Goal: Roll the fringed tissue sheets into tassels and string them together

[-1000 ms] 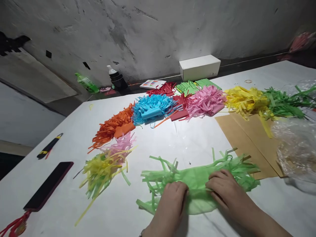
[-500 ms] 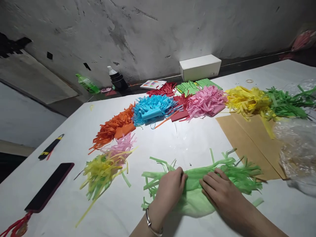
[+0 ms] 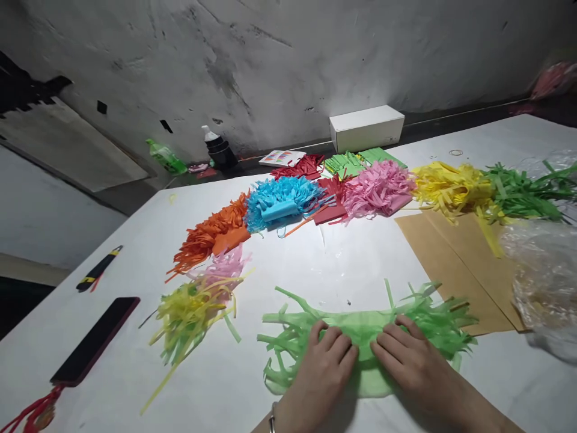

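Note:
A sheet of green tissue paper (image 3: 367,319) with both ends cut into fringe lies on the table in front of me. My left hand (image 3: 327,367) is on its left half, fingers curled together and pressing into the paper, the thumb hidden. On the right half, my right hand (image 3: 408,358) also has bent fingers closed on the paper. A gap of smooth tissue separates the two hands. The fringe strips fan out past each hand to left and right.
Fringed bundles in orange (image 3: 214,234), blue (image 3: 286,198), pink (image 3: 381,186), yellow (image 3: 455,186) and dark green (image 3: 525,189) line the back. A yellow-green tassel (image 3: 189,307), phone (image 3: 97,340) and cutter (image 3: 99,269) are left; brown cardboard (image 3: 455,264) and clear plastic (image 3: 547,282) right.
My left hand has moved from a pinch at the paper's upper edge to its middle, closer to my right hand. The paper's middle now lies flatter. The view has shifted slightly.

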`<state>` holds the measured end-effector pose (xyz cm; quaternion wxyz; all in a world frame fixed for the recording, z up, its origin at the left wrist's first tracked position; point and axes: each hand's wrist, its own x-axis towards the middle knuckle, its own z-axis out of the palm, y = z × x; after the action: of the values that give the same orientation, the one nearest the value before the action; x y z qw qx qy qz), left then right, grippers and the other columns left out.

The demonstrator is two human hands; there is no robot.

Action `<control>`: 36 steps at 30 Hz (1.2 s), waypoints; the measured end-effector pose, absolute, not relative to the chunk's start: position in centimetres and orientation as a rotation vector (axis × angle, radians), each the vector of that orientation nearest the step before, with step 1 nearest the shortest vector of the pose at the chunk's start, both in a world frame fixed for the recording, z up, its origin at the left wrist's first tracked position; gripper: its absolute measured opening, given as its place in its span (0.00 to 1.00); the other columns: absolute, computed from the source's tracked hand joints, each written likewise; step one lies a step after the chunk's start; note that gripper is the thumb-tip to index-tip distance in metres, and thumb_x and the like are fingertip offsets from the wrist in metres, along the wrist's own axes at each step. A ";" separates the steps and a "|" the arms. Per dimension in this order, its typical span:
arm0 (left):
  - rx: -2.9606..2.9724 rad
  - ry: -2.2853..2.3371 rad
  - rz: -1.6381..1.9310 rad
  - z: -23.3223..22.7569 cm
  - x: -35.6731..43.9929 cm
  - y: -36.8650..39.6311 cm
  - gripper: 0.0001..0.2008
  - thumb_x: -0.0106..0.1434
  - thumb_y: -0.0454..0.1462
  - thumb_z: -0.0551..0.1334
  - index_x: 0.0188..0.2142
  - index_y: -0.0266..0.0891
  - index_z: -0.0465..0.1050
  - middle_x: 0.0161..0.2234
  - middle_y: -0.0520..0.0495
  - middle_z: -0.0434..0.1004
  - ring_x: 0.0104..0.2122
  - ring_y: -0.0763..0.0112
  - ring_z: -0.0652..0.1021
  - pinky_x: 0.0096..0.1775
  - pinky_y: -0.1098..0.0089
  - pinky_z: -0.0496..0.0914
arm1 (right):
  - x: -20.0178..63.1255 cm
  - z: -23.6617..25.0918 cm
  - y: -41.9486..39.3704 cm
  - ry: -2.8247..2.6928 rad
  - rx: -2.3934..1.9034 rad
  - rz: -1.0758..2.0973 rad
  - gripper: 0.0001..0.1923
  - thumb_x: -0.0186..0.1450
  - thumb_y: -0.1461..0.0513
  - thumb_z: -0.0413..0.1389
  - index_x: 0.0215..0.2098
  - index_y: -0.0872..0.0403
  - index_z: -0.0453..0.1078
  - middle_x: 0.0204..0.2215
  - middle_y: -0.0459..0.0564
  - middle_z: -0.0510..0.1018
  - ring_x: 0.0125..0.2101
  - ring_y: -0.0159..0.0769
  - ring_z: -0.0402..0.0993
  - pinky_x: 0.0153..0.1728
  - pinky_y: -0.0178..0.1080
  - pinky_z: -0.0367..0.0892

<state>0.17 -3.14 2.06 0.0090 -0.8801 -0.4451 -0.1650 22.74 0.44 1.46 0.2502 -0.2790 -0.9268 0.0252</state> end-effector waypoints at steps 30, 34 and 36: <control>-2.708 -1.387 -0.599 3.9 -0.3 -2.2 0.10 0.67 0.27 0.58 0.39 0.42 0.73 0.37 0.49 0.77 0.41 0.62 0.73 0.59 0.50 0.55 | 20.2 2.7 -0.5 -2.340 -0.905 0.257 0.14 0.74 0.69 0.45 0.36 0.53 0.70 0.29 0.47 0.72 0.33 0.37 0.66 0.49 0.46 0.58; -2.763 -1.323 -0.497 3.1 -0.7 -2.6 0.09 0.69 0.28 0.59 0.36 0.42 0.73 0.29 0.52 0.74 0.35 0.65 0.72 0.55 0.54 0.58 | 21.3 2.0 -0.5 -2.447 -0.832 0.168 0.18 0.72 0.72 0.43 0.32 0.55 0.69 0.27 0.48 0.71 0.32 0.38 0.64 0.51 0.48 0.58; -2.766 -1.349 -0.508 2.9 -1.2 -3.0 0.09 0.69 0.28 0.59 0.35 0.42 0.74 0.30 0.52 0.75 0.37 0.64 0.73 0.54 0.54 0.59 | 22.3 1.6 -0.4 -2.420 -0.832 0.160 0.17 0.72 0.72 0.43 0.35 0.56 0.71 0.30 0.50 0.74 0.37 0.40 0.67 0.54 0.50 0.57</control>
<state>-1.24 -2.96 2.85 0.0113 -0.8868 -0.4325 -0.1628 22.28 -0.40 1.61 0.2847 -0.3111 -0.9047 0.0597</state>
